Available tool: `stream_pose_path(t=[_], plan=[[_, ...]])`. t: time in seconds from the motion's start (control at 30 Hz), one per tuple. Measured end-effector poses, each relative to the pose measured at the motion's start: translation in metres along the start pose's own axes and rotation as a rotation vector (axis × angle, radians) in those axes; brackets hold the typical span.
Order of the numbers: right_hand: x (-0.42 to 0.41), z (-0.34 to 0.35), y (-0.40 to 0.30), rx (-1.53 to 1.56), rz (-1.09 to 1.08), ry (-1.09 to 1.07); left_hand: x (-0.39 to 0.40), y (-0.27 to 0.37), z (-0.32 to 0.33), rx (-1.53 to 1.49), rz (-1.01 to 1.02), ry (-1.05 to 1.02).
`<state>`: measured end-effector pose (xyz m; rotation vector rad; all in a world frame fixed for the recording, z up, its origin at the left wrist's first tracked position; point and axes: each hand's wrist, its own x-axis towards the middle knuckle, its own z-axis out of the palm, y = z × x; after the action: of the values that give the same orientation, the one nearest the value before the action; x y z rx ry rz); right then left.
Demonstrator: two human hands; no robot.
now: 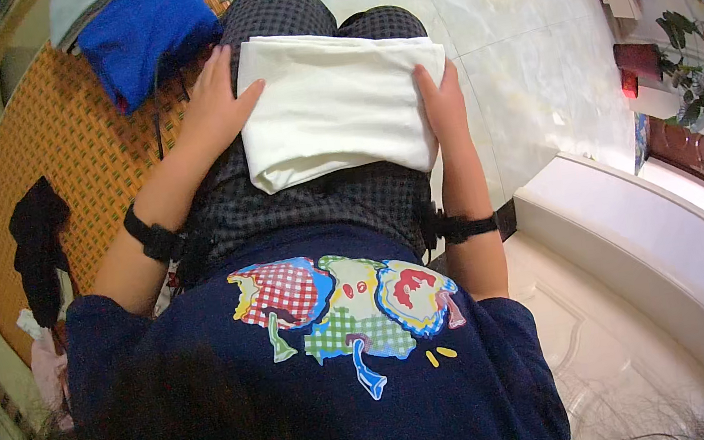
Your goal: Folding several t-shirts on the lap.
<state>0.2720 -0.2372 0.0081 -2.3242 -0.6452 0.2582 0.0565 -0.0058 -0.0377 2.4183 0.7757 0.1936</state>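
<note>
A folded white cloth (339, 103) lies across my lap, over checked dark trousers (275, 11). My left hand (218, 107) rests at the cloth's left edge, its thumb on top and its other fingers along the side against the trousers. At the right edge, my right hand (443, 99) has its thumb on the cloth and its fingers by the upper right corner, partly behind the fabric. The cloth has several layers, with a rounded fold towards my body. Black straps with small devices sit round both forearms.
On the woven mat (79, 150) to the left lie a blue folded cloth (147, 36), a grey-white cloth (87, 14) and a black cloth (41, 243). A dark cable runs near the blue cloth. White furniture (622, 222) stands at the right, with a leafy plant (692, 98) beyond.
</note>
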Motion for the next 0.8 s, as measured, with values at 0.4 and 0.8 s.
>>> stream_pose_path(t=[0.4, 0.8], plan=[[-0.023, -0.026, -0.014, 0.359, 0.4, -0.267, 0.003, 0.051, -0.045, -0.207, -0.244, -0.278], [-0.037, 0.005, -0.115, 0.467, 0.067, -0.256, -0.005, 0.089, -0.101, -1.258, -0.217, -0.052]])
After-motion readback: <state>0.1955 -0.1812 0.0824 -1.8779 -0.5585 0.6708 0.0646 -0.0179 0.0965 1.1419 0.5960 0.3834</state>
